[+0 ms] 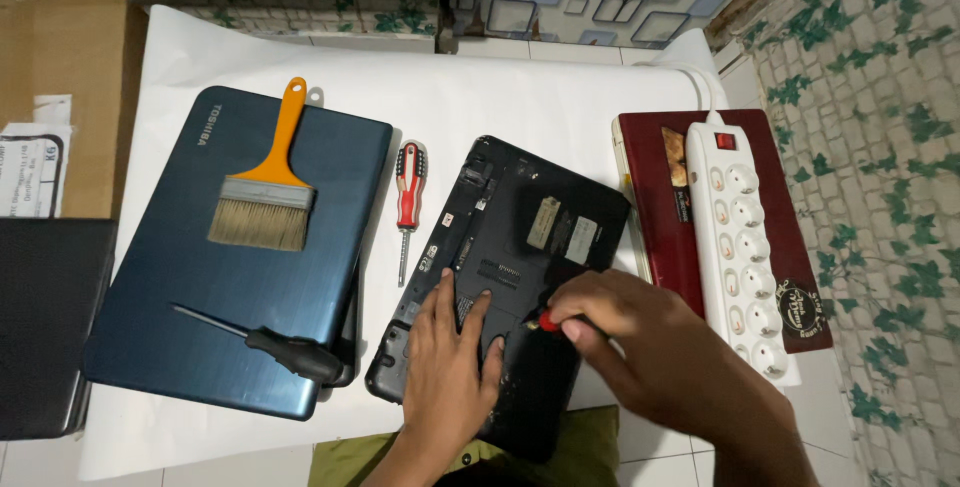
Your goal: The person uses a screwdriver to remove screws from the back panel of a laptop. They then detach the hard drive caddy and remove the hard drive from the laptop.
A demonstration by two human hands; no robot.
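step: your right hand pinches a red-tipped screwdriver on the upturned black laptop, centre of the table.
left hand: your left hand lies flat, holding nothing, steadying the base.
next: likely calls for keeping the tip seated, base still.

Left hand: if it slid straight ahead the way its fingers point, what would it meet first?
The left hand lies flat on the black laptop base, fingers pointing up the table. It would probably cross that base's labels first; the red screwdriver lies off to the left.
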